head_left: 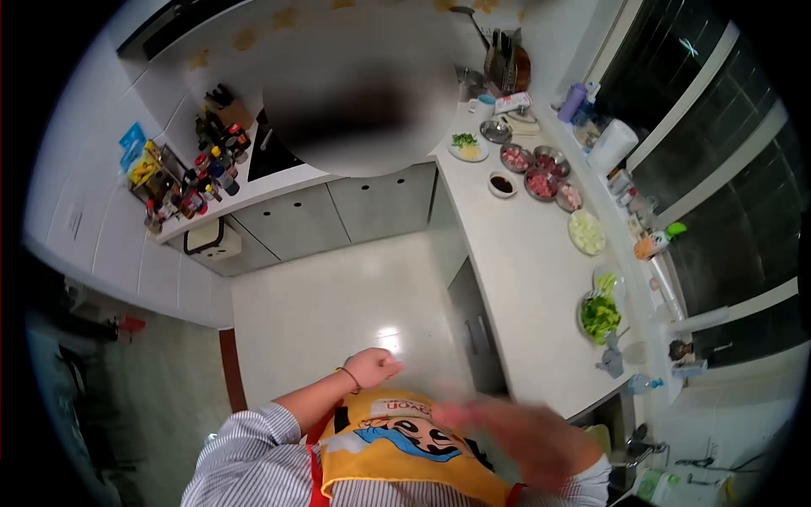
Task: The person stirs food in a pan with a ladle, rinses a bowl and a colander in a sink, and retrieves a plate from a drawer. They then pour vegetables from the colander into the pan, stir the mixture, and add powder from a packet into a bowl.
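My left hand (372, 367) is curled into a fist in front of my chest, above the white floor, with a thin band on its wrist and nothing visible in it. My right hand (515, 425) is blurred by motion. It lies flat with its fingers stretched out to the left, just over my yellow printed apron (397, 444), and nothing shows in it. Striped sleeves cover both arms. Neither hand touches the counter.
A white counter (519, 279) runs along the right. On it are a plate of greens (600, 317), a bowl of chopped pale vegetable (587, 232), bowls of meat (541, 182) and a dish of dark sauce (502, 184). Condiment bottles (211, 169) crowd the far-left counter. A dark blurred patch hides the far corner.
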A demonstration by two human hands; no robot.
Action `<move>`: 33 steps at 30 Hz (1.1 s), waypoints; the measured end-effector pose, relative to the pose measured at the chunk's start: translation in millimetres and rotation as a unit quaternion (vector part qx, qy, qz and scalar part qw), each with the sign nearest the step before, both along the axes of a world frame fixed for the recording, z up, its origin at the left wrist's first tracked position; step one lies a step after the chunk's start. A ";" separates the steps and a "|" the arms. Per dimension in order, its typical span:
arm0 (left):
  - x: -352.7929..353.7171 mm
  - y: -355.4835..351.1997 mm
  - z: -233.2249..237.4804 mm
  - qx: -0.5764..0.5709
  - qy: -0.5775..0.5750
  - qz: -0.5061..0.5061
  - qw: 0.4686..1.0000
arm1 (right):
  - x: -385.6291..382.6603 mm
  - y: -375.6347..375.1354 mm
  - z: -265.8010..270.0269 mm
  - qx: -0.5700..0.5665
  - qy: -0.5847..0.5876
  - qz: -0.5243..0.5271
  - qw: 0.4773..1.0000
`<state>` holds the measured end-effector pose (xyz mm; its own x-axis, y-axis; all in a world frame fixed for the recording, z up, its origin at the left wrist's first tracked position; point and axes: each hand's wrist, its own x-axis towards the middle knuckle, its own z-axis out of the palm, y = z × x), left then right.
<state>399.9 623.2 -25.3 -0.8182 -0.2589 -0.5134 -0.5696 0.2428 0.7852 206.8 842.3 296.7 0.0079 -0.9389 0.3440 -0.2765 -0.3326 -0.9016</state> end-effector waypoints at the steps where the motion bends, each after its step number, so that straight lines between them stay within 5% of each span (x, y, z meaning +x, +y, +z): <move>1: 30.7 -24.4 -17.4 0.031 -0.033 0.039 0.998 | 18.0 -17.5 29.3 -0.004 -0.097 0.024 0.995; 5: 133.8 -96.3 -126.1 0.080 -0.151 0.155 0.973 | 91.3 -89.0 114.3 0.013 -0.432 -0.135 0.892; 6: 153.2 -104.4 -141.7 0.082 -0.163 0.130 0.975 | 81.8 -100.9 108.9 0.010 -0.440 -0.161 0.884; 8: 175.2 -124.7 -167.6 0.134 -0.209 0.144 0.958 | 44.2 -118.8 83.7 0.017 -0.303 -0.020 0.953; 9: 178.3 -133.9 -174.6 0.113 -0.237 0.115 0.958 | 31.6 -126.7 67.7 0.019 -0.307 -0.057 0.950; 13: 191.7 -166.1 -203.6 0.020 -0.263 0.080 0.961 | -38.6 -168.0 -34.8 -0.047 -0.270 0.175 0.946; 14: 195.4 -178.2 -223.5 0.010 -0.257 0.103 0.961 | -61.7 -169.3 -69.7 -0.063 -0.256 0.239 0.935; 15: 174.9 -183.6 -223.7 0.008 -0.263 0.091 0.960 | -78.7 -168.1 -116.7 0.184 -0.358 0.249 0.881; 16: 180.2 -187.6 -217.4 -0.010 -0.259 0.108 0.960 | -83.0 -167.2 -221.5 0.183 -0.439 0.185 0.860; 17: 188.0 -191.4 -206.2 -0.027 -0.258 0.128 0.957 | -104.7 -168.0 -337.5 0.209 -0.209 0.200 0.934; 18: 190.8 -192.9 -203.4 -0.029 -0.275 0.131 0.952 | -119.1 -152.1 -417.3 0.358 -0.558 0.006 0.749; 19: 192.3 -196.3 -202.1 -0.055 -0.282 0.134 0.948 | -106.9 -135.3 -536.1 0.306 -0.290 -0.230 0.877; 20: 194.4 -197.3 -193.4 -0.080 -0.293 0.135 0.943 | -98.5 -113.0 -651.2 0.174 -0.109 -0.396 0.895; 21: 201.6 -197.6 -188.6 -0.052 -0.303 0.168 0.936 | -104.5 -90.0 -691.0 0.318 -0.387 -0.374 0.780; 22: 240.7 -205.1 -213.7 -0.101 -0.358 0.170 0.913 | -110.8 -77.7 -721.6 0.295 -0.560 -0.480 0.607; 23: 282.7 -229.9 -219.4 -0.163 -0.321 -0.182 0.915 | -102.9 -71.5 -761.8 0.261 -0.692 -0.555 0.380; 24: 308.7 -237.6 -220.7 -0.149 -0.304 -0.240 0.910 | -102.2 -67.1 -780.4 0.200 -0.711 -0.586 0.334; 28: 328.1 -258.1 -229.1 -0.121 -0.327 -0.279 0.895 | -129.0 -52.4 -868.5 0.071 -0.700 -0.665 0.251; 30: 331.1 -270.9 -235.7 -0.038 -0.426 -0.038 0.903 | -138.8 -41.2 -927.9 0.012 -0.699 -0.659 0.275; 31: 343.2 -283.5 -244.4 -0.034 -0.401 -0.097 0.910 | -141.7 -29.4 -970.5 -0.015 -0.711 -0.636 0.301; 32: 353.3 -289.8 -250.1 -0.038 -0.409 -0.092 0.907 | -136.7 -15.6 -1012.1 -0.135 -0.724 -0.515 0.438; 33: 363.1 -297.4 -253.3 -0.027 -0.428 -0.079 0.900 | -153.2 -39.8 -987.7 -0.074 -0.717 -0.619 0.311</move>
<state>763.0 325.9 -278.6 -0.1575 -0.2166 -0.9635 -0.9151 0.3986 0.0599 53.5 802.5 -691.0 -0.5894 0.1103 -0.8003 0.3760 -0.8394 -0.3926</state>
